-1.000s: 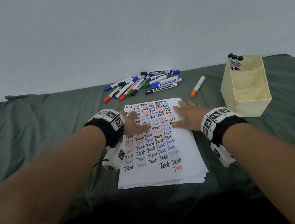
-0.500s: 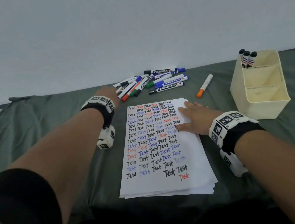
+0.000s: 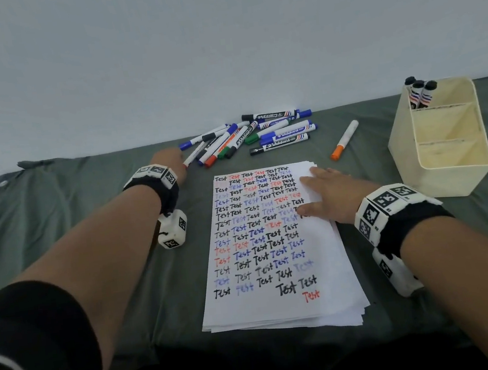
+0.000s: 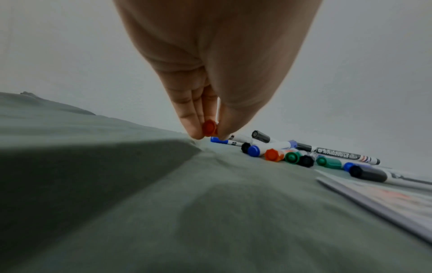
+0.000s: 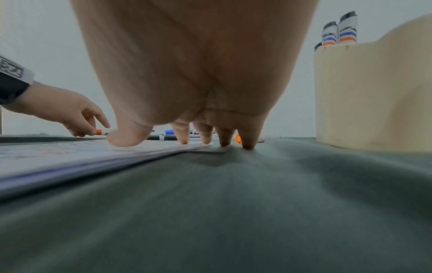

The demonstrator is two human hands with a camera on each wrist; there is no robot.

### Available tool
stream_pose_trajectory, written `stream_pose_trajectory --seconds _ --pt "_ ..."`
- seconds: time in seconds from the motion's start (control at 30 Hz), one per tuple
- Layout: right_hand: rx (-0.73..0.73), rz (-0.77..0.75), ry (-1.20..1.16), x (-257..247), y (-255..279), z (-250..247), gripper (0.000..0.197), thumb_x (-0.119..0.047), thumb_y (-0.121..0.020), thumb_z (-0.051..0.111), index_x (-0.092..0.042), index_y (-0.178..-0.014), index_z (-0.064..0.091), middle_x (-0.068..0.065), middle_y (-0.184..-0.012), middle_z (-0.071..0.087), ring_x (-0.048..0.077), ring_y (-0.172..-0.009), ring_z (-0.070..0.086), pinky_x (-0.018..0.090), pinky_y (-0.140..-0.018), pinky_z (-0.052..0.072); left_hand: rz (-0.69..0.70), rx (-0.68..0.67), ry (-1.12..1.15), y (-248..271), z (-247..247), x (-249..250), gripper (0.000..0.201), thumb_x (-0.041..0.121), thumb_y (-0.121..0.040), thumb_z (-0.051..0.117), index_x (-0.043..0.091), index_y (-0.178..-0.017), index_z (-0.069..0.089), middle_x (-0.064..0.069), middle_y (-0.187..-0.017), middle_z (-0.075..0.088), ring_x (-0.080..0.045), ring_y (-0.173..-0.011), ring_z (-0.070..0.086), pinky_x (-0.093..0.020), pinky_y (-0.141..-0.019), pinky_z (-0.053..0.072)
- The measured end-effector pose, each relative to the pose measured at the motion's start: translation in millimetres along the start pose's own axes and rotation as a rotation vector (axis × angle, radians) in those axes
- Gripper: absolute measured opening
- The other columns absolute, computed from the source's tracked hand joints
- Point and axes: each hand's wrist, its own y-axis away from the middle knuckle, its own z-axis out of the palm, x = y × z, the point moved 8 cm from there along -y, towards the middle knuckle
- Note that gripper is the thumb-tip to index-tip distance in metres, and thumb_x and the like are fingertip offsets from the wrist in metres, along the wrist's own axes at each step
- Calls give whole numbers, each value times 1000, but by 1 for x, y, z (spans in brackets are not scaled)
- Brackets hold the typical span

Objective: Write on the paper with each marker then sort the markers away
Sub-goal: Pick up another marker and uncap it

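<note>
Left hand (image 4: 210,61) grip pinches ribbed orange-capped marker (image 4: 209,128) | right hand (image 3: 332,196) flat, released, on smooth paper (image 3: 280,305)

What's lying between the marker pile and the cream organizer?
One orange-capped marker lies alone on the green cloth between the marker pile and the cream organizer, seen in the head view.

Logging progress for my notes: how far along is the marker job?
Done: three markers stand in the organizer. In hand: left hand pinches an orange-capped marker; right hand steadies the paper. Left: the pile and the lone orange marker.
</note>
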Motion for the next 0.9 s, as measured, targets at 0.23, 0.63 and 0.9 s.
stream_pose_trajectory --seconds 0.23,0.63,0.9 --pt "80 13 -82 -3 8 -15 84 -67 -95 48 -26 -161 16 1 -170 5 24 -155 11 45 -123 21 19 171 220 35 -22 -25 28 20 -97 53 19 -121 68 -8 -109 71 -28 -96 62 -35 -81 48" --pt "450 -160 -84 -23 30 -56 34 -39 -100 59 -25 -130 57 5 -130 60 30 -124 53 43 -101 45 674 117 320 143 -55 132 22 16 -101 45 23 -110 64 11 -88 57 -7 -73 54 -24 -61 41" --pt "337 -80 -79 -21 29 -50 23 -36 -103 52 -15 -102 61 4 -97 65 25 -85 63 39 -77 54 614 -77 133 138 -28 164 22 42 -106 40 27 -111 56 6 -79 60 -14 -67 57 -28 -55 36"
